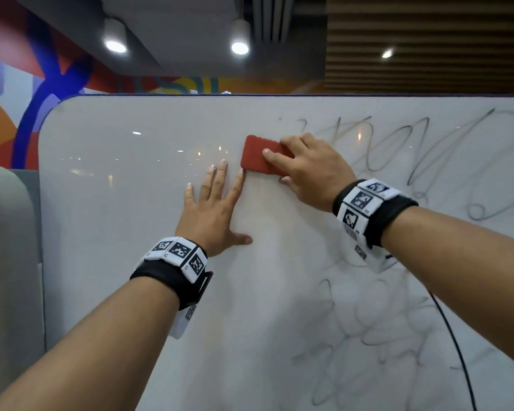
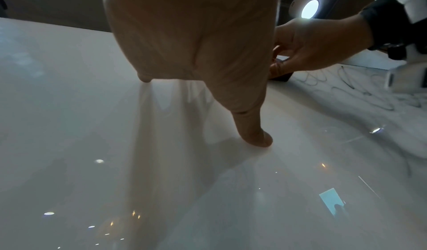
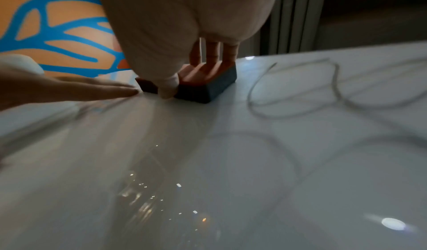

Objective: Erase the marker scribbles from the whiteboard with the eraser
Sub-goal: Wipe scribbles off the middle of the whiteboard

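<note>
Red on its back and dark along its sides, the eraser (image 1: 260,155) is lying flat against the whiteboard (image 1: 125,203), near the upper middle of the board in the head view. The right hand (image 1: 309,170) is gripping it, fingers draped over its top and the thumb tucked under its lower edge; the hand is covering the eraser's right end, so that end is hidden from the head camera. In the right wrist view the thumb (image 3: 167,89) is pressing the near side of the block while three fingers are reaching over the far edge, their tips out of sight.

The left hand (image 1: 214,209) is resting spread and flat on the board, holding nothing, its index fingertip just beside the eraser's lower left corner; whether they are touching cannot be told. From the left wrist camera the palm is blocking most of the view, and only a dark corner of the eraser (image 2: 280,76) is showing behind it.

Grey marker scribbles (image 1: 428,149) are looping to the right of the eraser and running off the frame's right edge. Fainter, smeared scribbles are lying lower right, partly covered by the right forearm. A thin black cable (image 1: 454,345) is hanging across them, its lower end cut off.
</note>
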A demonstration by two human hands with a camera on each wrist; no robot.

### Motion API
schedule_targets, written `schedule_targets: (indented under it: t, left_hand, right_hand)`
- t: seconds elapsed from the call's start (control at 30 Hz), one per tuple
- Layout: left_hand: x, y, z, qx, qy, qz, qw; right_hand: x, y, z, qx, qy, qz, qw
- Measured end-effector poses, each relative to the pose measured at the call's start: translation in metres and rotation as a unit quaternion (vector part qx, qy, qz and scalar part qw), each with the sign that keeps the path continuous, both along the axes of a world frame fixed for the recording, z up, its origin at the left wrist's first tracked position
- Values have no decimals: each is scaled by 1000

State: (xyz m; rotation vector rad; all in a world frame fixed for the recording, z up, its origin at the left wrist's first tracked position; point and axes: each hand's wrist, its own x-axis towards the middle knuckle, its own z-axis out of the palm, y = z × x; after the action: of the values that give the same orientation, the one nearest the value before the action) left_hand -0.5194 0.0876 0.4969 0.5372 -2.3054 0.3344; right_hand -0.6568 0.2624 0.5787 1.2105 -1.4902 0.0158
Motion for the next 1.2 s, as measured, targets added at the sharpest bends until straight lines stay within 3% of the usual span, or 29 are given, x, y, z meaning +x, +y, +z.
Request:
schedule_targets:
  t: [0.1,0.2,0.37,0.43,0.5,0.57,0.67,0.77,0.93,1.03,1.1,1.2]
  left_hand:
    - [0,-1,-1,2,-1,-2,1000]
    - [0,-2,-1,6,-3,-5,1000]
    - [0,-2,-2,5,-2,-6,1000]
    - [-1,-2,-3,8,-3,-6,1000]
    - [-1,-2,-4,10,-4,-7,1000]
    - [-1,-3,-5,11,-6,-8,1000]
    - [-1,-4,-7,10,-9,-7,1000]
    - [-1,-4,-9,11,-6,-11,1000]
    - [-8,-3,-16,12,20,-8,1000]
    - [-12,-4,-20,9,25,-1,1000]
    - [-15,-5,-21,9,23,4,1000]
    - [-16,-6,-23,12,26,0,1000]
  right_hand:
    - [-2,9,31,-79,-53,2,995]
    - [3,5,26,-173,-117,1,978]
    - [5,-1,-3,-42,-41,1,998]
    - [-2,6,13,-69,-51,4,996]
    - [-7,11,23,-151,-116,24,981]
    - [-3,7,14,-197,-152,28,968]
    - [0,-1,-19,-153,-128,37,979]
    - [-7,7,-16,-102,-79,35,991]
    - [-11,8,-19,-216,-154,59,962]
    - [-14,5,-45,-145,-99,64,982]
    - [-23,17,-32,-88,-57,59,993]
    - [-32,33,6,-172,-120,56,976]
